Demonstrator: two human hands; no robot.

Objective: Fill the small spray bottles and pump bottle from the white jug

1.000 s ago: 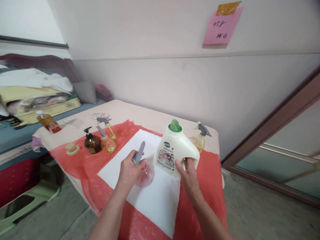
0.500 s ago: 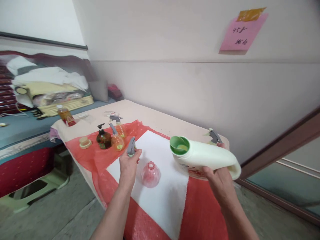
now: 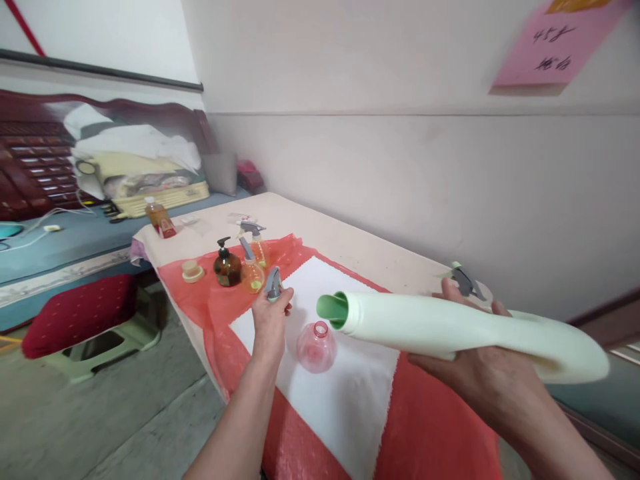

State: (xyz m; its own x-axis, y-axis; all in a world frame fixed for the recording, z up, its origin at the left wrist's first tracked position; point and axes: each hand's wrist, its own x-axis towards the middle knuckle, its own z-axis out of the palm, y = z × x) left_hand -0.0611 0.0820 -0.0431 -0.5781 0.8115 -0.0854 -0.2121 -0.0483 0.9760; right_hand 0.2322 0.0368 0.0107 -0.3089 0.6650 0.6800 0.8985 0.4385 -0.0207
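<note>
My right hand [image 3: 493, 373] grips a large pale green detergent jug [image 3: 420, 323] that lies tilted nearly level, its green spout pointing left. Just below and left of the spout stands a round pink see-through bottle [image 3: 317, 350] with an uncapped neck. Fingers of my left hand [image 3: 270, 320] are closed on a grey spray head [image 3: 273, 283], held up left of the pink bottle. Under the bottle lies a white cloth [image 3: 345, 407]. Whether liquid leaves the spout I cannot tell.
On the red plastic sheet [image 3: 200, 300] stand a brown pump bottle [image 3: 228, 268], two clear spray bottles [image 3: 253, 275] and a small beige lid [image 3: 192, 270]. Another grey spray head [image 3: 466, 280] is behind the jug. An amber bottle [image 3: 161, 219] stands farther left, near a red stool [image 3: 83, 320].
The jug has tipped further toward level, and its spout has come left, close to the pink bottle's neck. My left hand still holds the spray head. The view has shifted right.
</note>
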